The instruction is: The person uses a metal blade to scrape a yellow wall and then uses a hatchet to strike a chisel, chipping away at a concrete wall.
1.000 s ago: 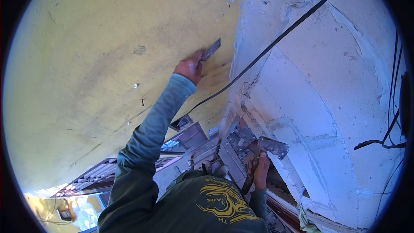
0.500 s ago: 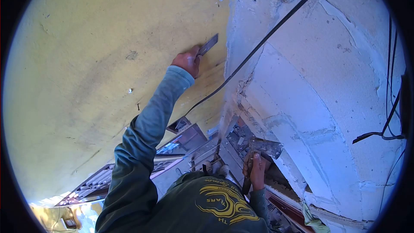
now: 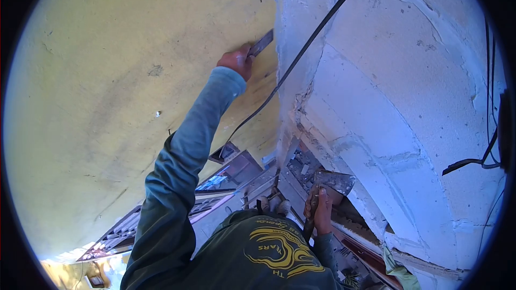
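My left hand is stretched up against the yellow wall, closed around a flat metal scraper blade. The blade's tip lies right at the corner where the yellow wall meets the white plastered wall. Low on the right, near my waist, my right hand is closed on the dark handle of a tool. A broad, grey, mortar-smeared plate shows just beyond its fingers, and looks like a trowel blade.
A black cable runs slantwise across the corner. More dark wires hang at the far right. Rubble lies on the floor below. A nail sticks out of the yellow wall, and a light green cloth hangs at lower right.
My left hand has carried the blade up to the corner edge of the wall. The view has shifted slightly. My right hand keeps its grip near my waist.
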Action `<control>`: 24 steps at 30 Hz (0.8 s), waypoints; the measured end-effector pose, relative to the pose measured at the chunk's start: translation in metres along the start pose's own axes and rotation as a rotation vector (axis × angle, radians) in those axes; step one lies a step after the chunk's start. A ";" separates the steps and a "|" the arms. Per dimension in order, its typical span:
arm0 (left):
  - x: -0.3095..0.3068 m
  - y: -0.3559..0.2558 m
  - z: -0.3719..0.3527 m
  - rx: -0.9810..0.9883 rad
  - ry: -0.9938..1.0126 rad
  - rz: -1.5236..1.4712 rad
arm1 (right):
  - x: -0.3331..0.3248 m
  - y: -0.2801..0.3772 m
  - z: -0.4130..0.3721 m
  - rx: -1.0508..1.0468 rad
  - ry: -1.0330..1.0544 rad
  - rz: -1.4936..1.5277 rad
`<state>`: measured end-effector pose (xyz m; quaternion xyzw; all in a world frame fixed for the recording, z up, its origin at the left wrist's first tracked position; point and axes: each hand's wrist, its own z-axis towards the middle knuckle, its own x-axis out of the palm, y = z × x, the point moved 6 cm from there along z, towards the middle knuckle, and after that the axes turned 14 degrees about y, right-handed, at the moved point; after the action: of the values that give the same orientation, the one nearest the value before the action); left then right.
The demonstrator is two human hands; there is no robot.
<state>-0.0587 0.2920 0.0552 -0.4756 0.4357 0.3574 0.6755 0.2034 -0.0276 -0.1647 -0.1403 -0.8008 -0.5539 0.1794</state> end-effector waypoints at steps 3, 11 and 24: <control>0.003 -0.035 0.021 -0.089 0.007 -0.001 | 0.002 0.003 0.002 -0.008 -0.006 0.063; 0.013 0.006 0.009 0.044 -0.017 0.012 | -0.013 -0.006 -0.003 -0.015 0.021 0.012; 0.014 -0.022 0.030 -0.198 0.171 -0.101 | -0.010 -0.009 -0.011 0.026 0.031 0.025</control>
<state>-0.0265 0.3150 0.0542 -0.5900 0.4297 0.3225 0.6027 0.2098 -0.0415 -0.1724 -0.1393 -0.8033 -0.5431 0.2008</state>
